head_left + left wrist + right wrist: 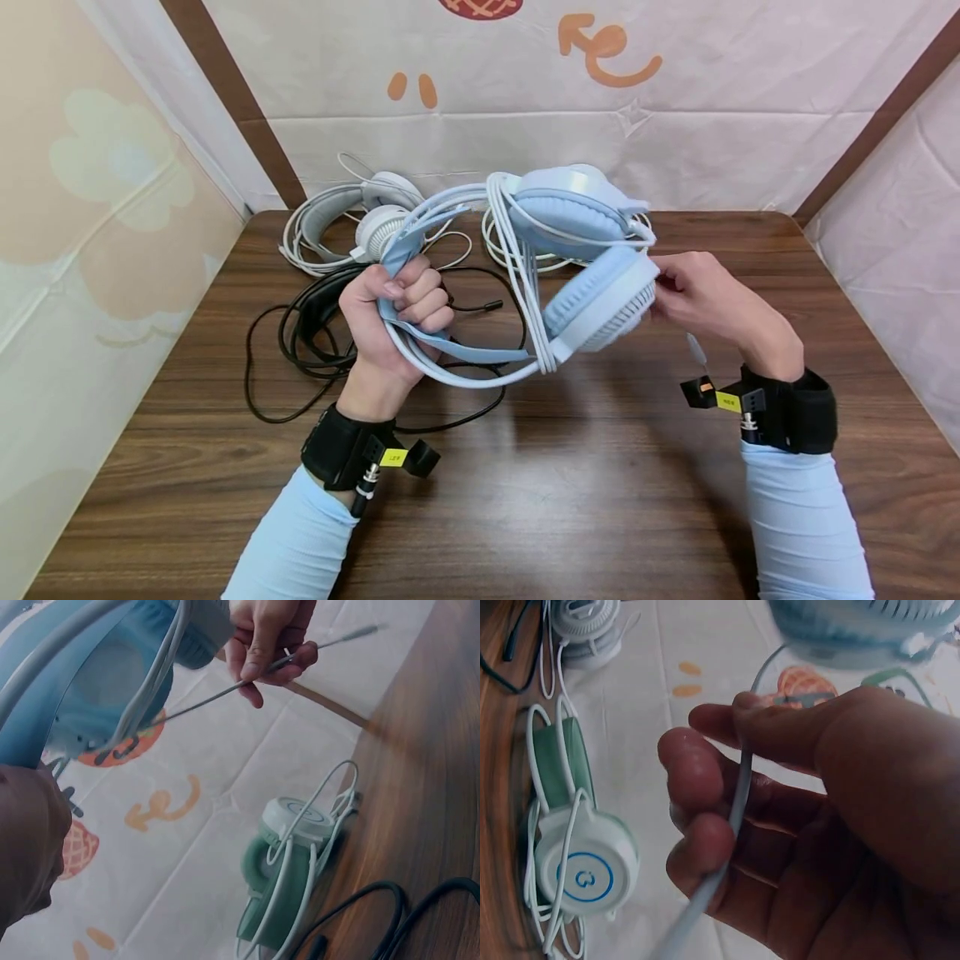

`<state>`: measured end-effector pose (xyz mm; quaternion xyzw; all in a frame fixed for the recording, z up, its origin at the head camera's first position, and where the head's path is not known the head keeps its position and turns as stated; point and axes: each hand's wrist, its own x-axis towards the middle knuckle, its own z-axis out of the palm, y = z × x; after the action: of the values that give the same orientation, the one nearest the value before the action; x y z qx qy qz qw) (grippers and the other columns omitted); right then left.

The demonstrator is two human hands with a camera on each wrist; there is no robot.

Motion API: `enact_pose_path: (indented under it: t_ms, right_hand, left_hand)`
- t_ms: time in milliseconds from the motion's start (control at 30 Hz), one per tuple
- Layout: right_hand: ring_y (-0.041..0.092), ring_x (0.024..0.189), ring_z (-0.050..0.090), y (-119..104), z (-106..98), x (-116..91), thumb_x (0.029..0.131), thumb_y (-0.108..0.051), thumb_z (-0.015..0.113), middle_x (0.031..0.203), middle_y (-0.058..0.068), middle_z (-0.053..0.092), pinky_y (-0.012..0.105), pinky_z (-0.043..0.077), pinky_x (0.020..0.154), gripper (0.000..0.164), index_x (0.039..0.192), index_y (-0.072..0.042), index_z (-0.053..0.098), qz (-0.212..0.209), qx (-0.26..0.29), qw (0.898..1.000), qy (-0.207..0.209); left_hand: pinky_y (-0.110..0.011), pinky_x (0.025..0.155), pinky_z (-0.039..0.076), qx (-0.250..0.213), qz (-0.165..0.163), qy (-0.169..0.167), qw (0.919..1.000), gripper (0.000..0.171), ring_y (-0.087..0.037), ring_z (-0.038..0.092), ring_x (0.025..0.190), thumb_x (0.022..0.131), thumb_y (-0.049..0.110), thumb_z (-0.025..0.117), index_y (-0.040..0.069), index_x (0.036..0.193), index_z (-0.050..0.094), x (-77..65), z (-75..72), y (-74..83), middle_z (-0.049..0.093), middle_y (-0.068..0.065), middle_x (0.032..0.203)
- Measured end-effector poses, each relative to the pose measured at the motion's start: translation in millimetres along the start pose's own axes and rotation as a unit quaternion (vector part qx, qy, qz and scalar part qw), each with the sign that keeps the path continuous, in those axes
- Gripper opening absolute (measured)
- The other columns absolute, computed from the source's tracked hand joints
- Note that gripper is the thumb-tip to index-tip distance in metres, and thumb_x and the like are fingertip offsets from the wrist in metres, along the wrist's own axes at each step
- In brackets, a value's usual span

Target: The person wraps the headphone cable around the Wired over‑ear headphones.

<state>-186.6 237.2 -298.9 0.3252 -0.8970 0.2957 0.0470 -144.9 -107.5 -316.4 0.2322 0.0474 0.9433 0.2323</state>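
Note:
A light blue pair of headphones is held above the table, with several loops of its cable wound across the headband and ear cups. My left hand grips the headband at its middle, fingers curled round it. Beside the lower ear cup, my right hand pinches the loose cable between thumb and fingers. The cable's free end sticks out past that hand, blurred in the left wrist view.
Behind on the wooden table lie white-and-grey headphones at the left and white-and-green headphones. A black headset with a looping black cable lies below my left hand. A printed cloth hangs behind the table.

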Motion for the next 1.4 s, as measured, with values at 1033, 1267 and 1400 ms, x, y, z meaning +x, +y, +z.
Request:
enact_pose_path:
  t_ms: [1033, 1267, 1400]
  right_hand:
    - [-0.001, 0.058, 0.038, -97.3, 26.8, -11.7, 0.098, -0.008, 0.063, 0.066, -0.012, 0.039, 0.02, 0.036, 0.054, 0.022, 0.08, -0.017, 0.057, -0.027, -0.026, 0.988, -0.15]
    - [-0.003, 0.059, 0.036, -114.6, 22.6, -22.9, 0.098, -0.008, 0.063, 0.066, -0.014, 0.037, 0.018, 0.035, 0.054, 0.027, 0.075, -0.02, 0.054, -0.051, -0.06, 0.989, -0.125]
    - [-0.004, 0.064, 0.044, -117.4, 21.6, -26.5, 0.093, -0.006, 0.07, 0.073, -0.015, 0.051, 0.016, 0.04, 0.058, 0.017, 0.083, -0.02, 0.066, -0.104, -0.071, 0.989, -0.073]
  left_hand:
    - [-0.02, 0.051, 0.012, 0.059, 0.105, 0.11, 0.9866, 0.035, -0.006, 0.014, 0.049, 0.066, 0.003, 0.051, 0.017, 0.066, 0.019, -0.5, 0.4, 1.3, 0.018, 0.007, 0.059]
    - [-0.021, 0.05, 0.01, 0.136, 0.107, 0.148, 0.9737, 0.039, -0.007, 0.015, 0.047, 0.063, 0.005, 0.057, 0.017, 0.065, 0.02, 0.1, 1.1, -1.1, 0.016, 0.008, 0.059]
    - [-0.021, 0.052, 0.006, 0.182, 0.097, 0.157, 0.9658, 0.044, -0.006, 0.016, 0.046, 0.061, 0.008, 0.061, 0.019, 0.067, 0.018, 1.5, 1.2, -4.6, 0.015, 0.008, 0.059]
